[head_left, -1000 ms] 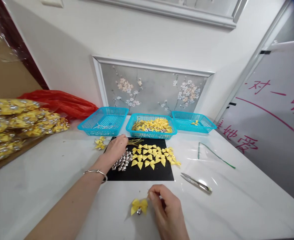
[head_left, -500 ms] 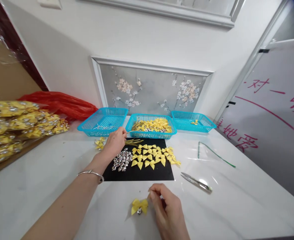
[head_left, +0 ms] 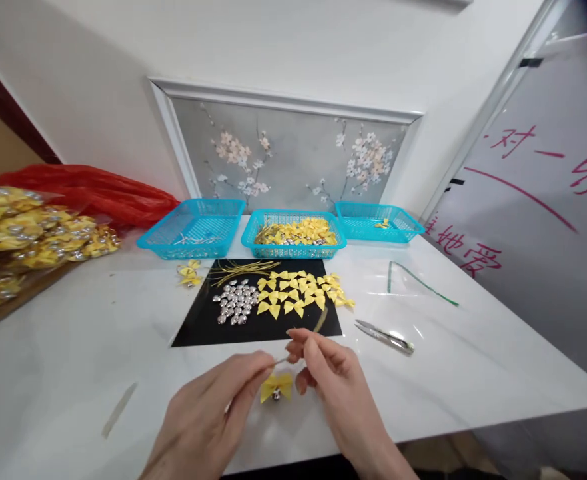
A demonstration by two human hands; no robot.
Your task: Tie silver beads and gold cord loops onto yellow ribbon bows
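My left hand (head_left: 213,407) is closed, pinching one end of a thin gold cord (head_left: 322,320) between thumb and fingertips. Curled around the middle of the same cord is my right hand (head_left: 336,393), and the free end sticks up past its fingers. Just below the fingertips, a yellow ribbon bow (head_left: 277,385) with a silver bead (head_left: 276,395) lies on the white table. Ahead is a black mat (head_left: 198,327) bearing shiny silver beads (head_left: 236,303), rows of yellow bows (head_left: 294,307) and a bundle of gold cords (head_left: 243,269).
Three blue baskets (head_left: 293,252) line the wall, the middle one full of bows. Thread snips (head_left: 386,337) and a green strip (head_left: 423,285) lie at right. A pale strip (head_left: 118,410) is at left, near bagged bows (head_left: 48,233) and red plastic (head_left: 88,190).
My left hand has come back from the bundle of gold cords to meet my right hand, with a cord now between them. The view has tilted down slightly.
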